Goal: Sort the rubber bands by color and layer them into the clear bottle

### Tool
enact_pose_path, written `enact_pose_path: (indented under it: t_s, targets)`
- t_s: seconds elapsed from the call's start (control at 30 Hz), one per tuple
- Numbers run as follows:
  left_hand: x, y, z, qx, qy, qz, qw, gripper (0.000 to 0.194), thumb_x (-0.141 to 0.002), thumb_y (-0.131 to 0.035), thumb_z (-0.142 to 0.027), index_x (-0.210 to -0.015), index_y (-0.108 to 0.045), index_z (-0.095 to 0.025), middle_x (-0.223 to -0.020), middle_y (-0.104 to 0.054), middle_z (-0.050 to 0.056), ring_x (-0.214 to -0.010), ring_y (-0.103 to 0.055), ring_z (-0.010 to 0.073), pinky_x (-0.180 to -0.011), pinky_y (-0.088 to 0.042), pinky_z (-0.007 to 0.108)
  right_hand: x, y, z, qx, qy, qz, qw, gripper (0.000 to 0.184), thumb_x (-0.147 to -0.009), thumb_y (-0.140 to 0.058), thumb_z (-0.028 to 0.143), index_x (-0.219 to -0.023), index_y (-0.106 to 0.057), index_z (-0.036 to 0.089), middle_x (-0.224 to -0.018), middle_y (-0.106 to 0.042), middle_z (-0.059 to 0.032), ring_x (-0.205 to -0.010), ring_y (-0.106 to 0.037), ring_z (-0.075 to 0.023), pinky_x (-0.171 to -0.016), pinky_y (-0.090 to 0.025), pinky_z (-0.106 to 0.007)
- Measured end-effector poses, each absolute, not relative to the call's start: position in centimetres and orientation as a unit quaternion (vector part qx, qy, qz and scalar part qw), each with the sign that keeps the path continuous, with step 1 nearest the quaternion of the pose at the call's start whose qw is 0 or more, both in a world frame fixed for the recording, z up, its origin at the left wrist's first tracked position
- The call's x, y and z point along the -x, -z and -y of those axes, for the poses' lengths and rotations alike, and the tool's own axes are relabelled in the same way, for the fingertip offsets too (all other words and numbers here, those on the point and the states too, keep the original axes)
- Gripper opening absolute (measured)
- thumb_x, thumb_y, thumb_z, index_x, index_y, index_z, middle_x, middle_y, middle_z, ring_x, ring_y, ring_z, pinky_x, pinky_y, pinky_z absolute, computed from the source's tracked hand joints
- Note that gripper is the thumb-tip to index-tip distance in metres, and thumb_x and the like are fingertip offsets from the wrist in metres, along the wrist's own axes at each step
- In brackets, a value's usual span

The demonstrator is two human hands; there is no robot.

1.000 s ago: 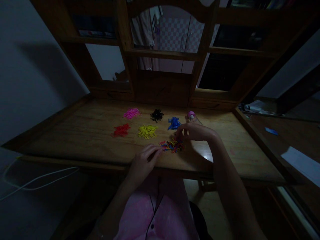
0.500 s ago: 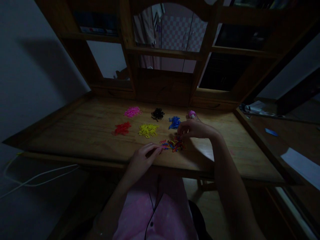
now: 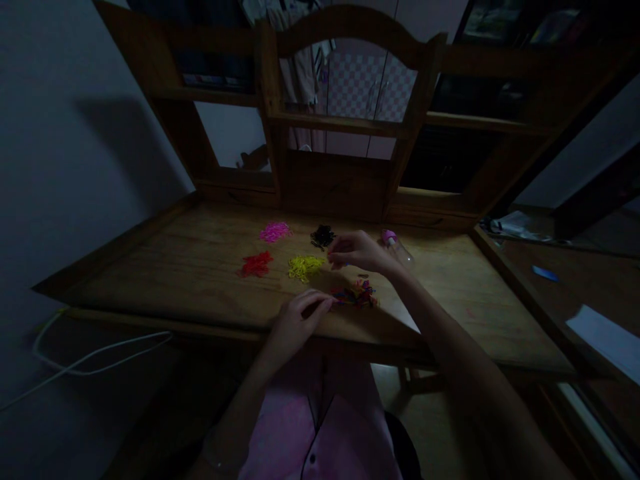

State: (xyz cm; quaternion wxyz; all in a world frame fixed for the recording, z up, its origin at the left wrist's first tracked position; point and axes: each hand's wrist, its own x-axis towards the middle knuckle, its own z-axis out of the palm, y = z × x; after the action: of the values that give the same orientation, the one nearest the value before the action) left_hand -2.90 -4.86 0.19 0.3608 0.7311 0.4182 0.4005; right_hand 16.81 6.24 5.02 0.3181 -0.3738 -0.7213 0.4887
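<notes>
My left hand (image 3: 300, 317) rests at the left end of a mixed pile (image 3: 357, 295) of small, thin, loop-like pieces in several colours. Its thumb and fingertips close together there, and what they grip is too small to name. My right hand (image 3: 359, 253) is held over the desk, fingertips pinched beside the yellow pile (image 3: 305, 268) and just below the black pile (image 3: 323, 236). A reddish speck shows at those fingertips, but its kind is unclear. The blue pile is mostly hidden behind my right hand. One dark loop-like piece (image 3: 363, 275) lies above the mixed pile.
Farther left on the wooden desk (image 3: 190, 267) are a pink pile (image 3: 275, 231) and a red pile (image 3: 256, 264). A clear bottle with a pink top (image 3: 389, 237) lies behind my right forearm. A wooden shelf unit (image 3: 335, 183) rises along the back edge.
My right hand has moved left from the mixed pile and blue pile toward the yellow and black piles. My left hand keeps its place at the mixed pile. The view has shifted slightly.
</notes>
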Motion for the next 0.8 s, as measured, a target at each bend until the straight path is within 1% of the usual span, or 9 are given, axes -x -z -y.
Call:
enact_pose_path:
  t_s: [0.13,0.2,0.3,0.37,0.43,0.53,0.63,0.73,0.8]
  targets:
    - [3.2,0.0,4.8,-0.734,-0.4,-0.425,0.348,0.024,-0.093,-0.052,-0.038,-0.09,-0.07,-0.023,-0.093,-0.069,0.004,-0.091,-0.064,0.0192,-0.083,-0.049,0.03,-9.2,-4.1,-9.3,0.337,-0.432,0.79,0.277,0.006,-0.077,-0.068,0.016,-0.081,-0.065,0.014,-0.072,-0.071,-0.0022,-0.065,-0.069,-0.0131,-0.061,-0.053,-0.022]
    - [3.3,0.1,4.8,-0.735,-0.397,-0.428,0.345,0.022,-0.092,-0.053,-0.037,-0.09,-0.07,-0.023,-0.093,-0.069,0.004,-0.09,-0.064,0.0191,-0.082,-0.049,0.03,-6.4,-4.0,-10.7,0.348,-0.393,0.811,0.257,0.008,-0.074,-0.069,0.011,-0.081,-0.067,0.014,-0.071,-0.071,-0.0009,-0.066,-0.069,-0.0134,-0.061,-0.051,-0.021]
    - [3.4,0.3,4.7,-0.739,-0.403,-0.424,0.333,0.019,-0.093,-0.053,-0.033,-0.091,-0.069,-0.023,-0.095,-0.069,0.004,-0.092,-0.064,0.0186,-0.084,-0.049,0.03,-4.7,-4.4,-11.8,0.351,-0.411,0.809,0.232,0.015,-0.072,-0.071,0.009,-0.086,-0.068,0.014,-0.076,-0.072,-0.0014,-0.067,-0.069,-0.014,-0.059,-0.051,-0.021]
    - [3.3,0.5,4.6,-0.744,-0.411,-0.421,0.317,0.018,-0.093,-0.053,-0.03,-0.092,-0.069,-0.023,-0.097,-0.068,0.004,-0.095,-0.063,0.0185,-0.086,-0.048,0.03,-5.8,-5.3,-11.7,0.351,-0.429,0.794,0.249,0.014,-0.076,-0.07,0.013,-0.091,-0.068,0.014,-0.079,-0.073,-0.0032,-0.066,-0.069,-0.0129,-0.059,-0.052,-0.02]
    - [3.2,0.6,4.6,-0.745,-0.416,-0.427,0.298,0.015,-0.092,-0.053,-0.028,-0.093,-0.068,-0.023,-0.097,-0.067,0.004,-0.095,-0.063,0.0186,-0.087,-0.048,0.031,-8.4,-6.4,-10.9,0.353,-0.417,0.79,0.277,0.013,-0.081,-0.067,0.018,-0.093,-0.068,0.014,-0.081,-0.072,-0.0049,-0.066,-0.069,-0.0123,-0.058,-0.052,-0.02]
    - [2.8,0.9,4.4,-0.738,-0.416,-0.454,0.277,0.013,-0.089,-0.056,-0.024,-0.097,-0.066,-0.022,-0.1,-0.065,0.005,-0.097,-0.062,0.0193,-0.087,-0.049,0.032,-13.6,-8.1,-8.3,0.387,-0.325,0.803,0.316,0.017,-0.083,-0.066,0.025,-0.095,-0.069,0.014,-0.078,-0.071,-0.0052,-0.066,-0.068,-0.0129,-0.058,-0.05,-0.021]
    - [2.4,1.3,3.8,-0.729,-0.407,-0.469,0.287,0.021,-0.087,-0.056,-0.019,-0.106,-0.063,-0.021,-0.104,-0.064,0.007,-0.092,-0.063,0.0186,-0.083,-0.051,0.032,-18.5,-8.6,-4.3,0.449,-0.227,0.792,0.345,0.017,-0.084,-0.065,0.03,-0.093,-0.071,0.016,-0.083,-0.072,-0.0055,-0.07,-0.067,-0.0139,-0.062,-0.05,-0.024]
    - [2.1,1.7,2.6,-0.738,-0.376,-0.479,0.291,0.026,-0.087,-0.055,-0.017,-0.111,-0.062,-0.02,-0.101,-0.063,0.007,-0.079,-0.063,0.0165,-0.073,-0.053,0.031,-21.8,-7.4,0.0,0.486,-0.242,0.761,0.355,0.022,-0.088,-0.061,0.035,-0.094,-0.071,0.017,-0.087,-0.071,-0.0069,-0.065,-0.066,-0.0136,-0.06,-0.051,-0.026]
    - [1.9,1.8,1.6,-0.758,-0.347,-0.483,0.268,0.024,-0.086,-0.055,-0.016,-0.108,-0.064,-0.019,-0.098,-0.063,0.007,-0.078,-0.062,0.017,-0.072,-0.052,0.03,-23.0,-6.0,2.4,0.508,-0.261,0.733,0.37,0.025,-0.088,-0.06,0.039,-0.093,-0.07,0.017,-0.089,-0.07,-0.0076,-0.063,-0.065,-0.0138,-0.059,-0.051,-0.027]
